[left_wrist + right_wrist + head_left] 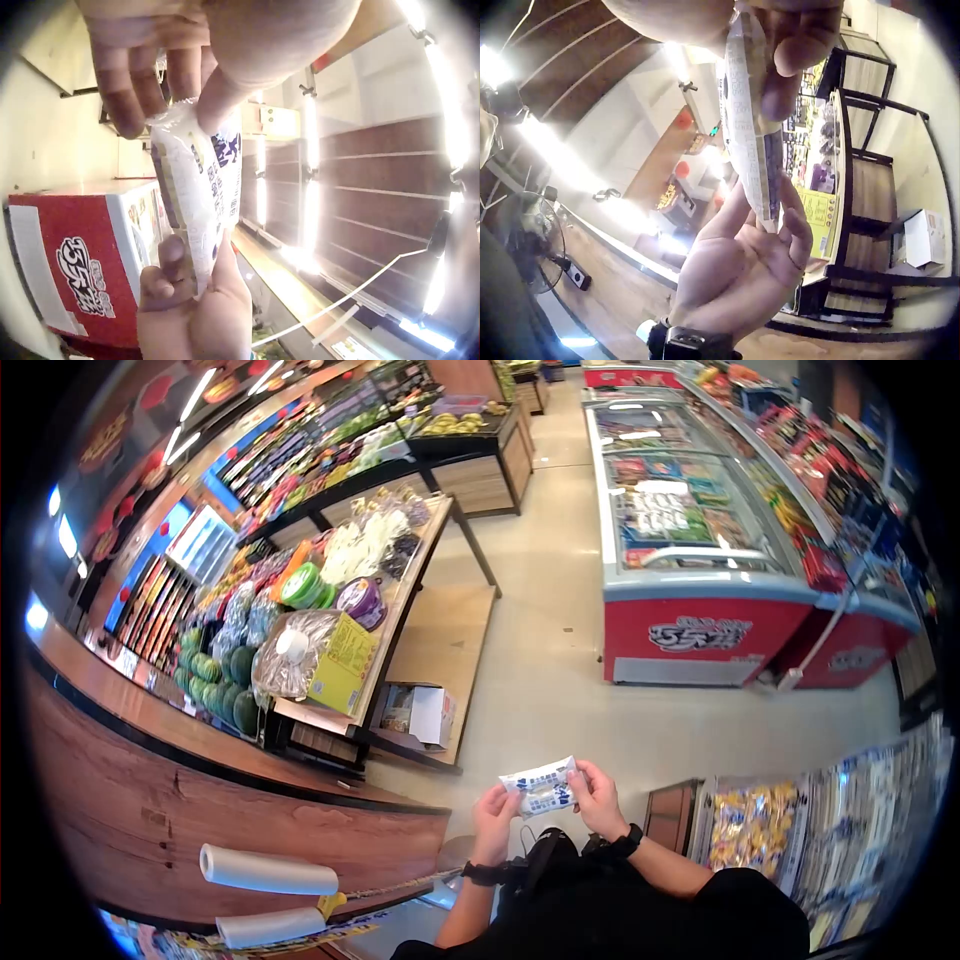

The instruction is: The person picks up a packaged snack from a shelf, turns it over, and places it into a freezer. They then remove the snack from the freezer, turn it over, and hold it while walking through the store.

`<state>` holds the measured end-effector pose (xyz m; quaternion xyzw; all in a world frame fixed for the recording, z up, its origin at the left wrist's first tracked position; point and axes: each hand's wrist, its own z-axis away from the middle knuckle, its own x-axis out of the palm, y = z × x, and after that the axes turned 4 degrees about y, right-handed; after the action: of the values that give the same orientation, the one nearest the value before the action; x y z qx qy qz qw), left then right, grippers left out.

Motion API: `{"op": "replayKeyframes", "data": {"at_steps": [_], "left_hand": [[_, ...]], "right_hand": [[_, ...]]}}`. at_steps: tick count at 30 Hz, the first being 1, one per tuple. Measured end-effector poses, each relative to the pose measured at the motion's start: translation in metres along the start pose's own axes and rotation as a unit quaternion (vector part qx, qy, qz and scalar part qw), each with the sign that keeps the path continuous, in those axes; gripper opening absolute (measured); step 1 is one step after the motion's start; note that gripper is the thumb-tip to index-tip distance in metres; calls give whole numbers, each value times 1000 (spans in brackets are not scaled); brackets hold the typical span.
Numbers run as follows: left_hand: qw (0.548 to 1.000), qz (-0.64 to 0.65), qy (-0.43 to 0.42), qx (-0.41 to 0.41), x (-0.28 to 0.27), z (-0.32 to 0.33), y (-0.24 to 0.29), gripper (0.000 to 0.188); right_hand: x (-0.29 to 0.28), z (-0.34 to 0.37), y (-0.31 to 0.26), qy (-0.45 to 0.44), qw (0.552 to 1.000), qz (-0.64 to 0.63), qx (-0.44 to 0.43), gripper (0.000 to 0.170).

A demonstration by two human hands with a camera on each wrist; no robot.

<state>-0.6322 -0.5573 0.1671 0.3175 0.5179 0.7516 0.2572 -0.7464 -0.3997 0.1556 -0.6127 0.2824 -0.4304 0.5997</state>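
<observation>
A white plastic snack packet [540,788] with blue printing is held level in front of the body. My left hand [492,822] pinches its left end, thumb on the printed face. At the other end, my right hand [597,800] grips the packet between thumb and fingers. Seen edge-on in the left wrist view, the packet [196,187] is puffed, with a crimped clear end between thumb and fingers. The right wrist view shows small print along the side of the packet [746,127]. What lies inside the wrapper is hidden.
A wooden counter [240,790] with plastic bag rolls [270,870] runs along the left. Beyond it stands a fruit table [425,560] with watermelons [215,675]. Ahead right is a red chest freezer [700,635]. Yellow packets [755,825] fill a rack at lower right.
</observation>
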Motion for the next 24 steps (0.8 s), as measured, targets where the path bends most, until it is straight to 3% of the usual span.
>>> {"op": "replayKeyframes", "data": {"at_steps": [6, 15, 20, 24], "left_hand": [[998, 47, 30, -10, 3, -89, 2, 27], [995, 6, -99, 13, 34, -303, 45, 28], [980, -6, -199, -8, 74, -380, 91, 30], [973, -11, -228, -25, 98, -434, 98, 27]], "right_hand": [[20, -98, 5, 3, 1000, 17, 0, 29], [37, -264, -16, 150, 988, 14, -42, 27], [41, -318, -48, 241, 966, 22, -94, 23], [33, -359, -51, 280, 959, -18, -47, 22]]}}
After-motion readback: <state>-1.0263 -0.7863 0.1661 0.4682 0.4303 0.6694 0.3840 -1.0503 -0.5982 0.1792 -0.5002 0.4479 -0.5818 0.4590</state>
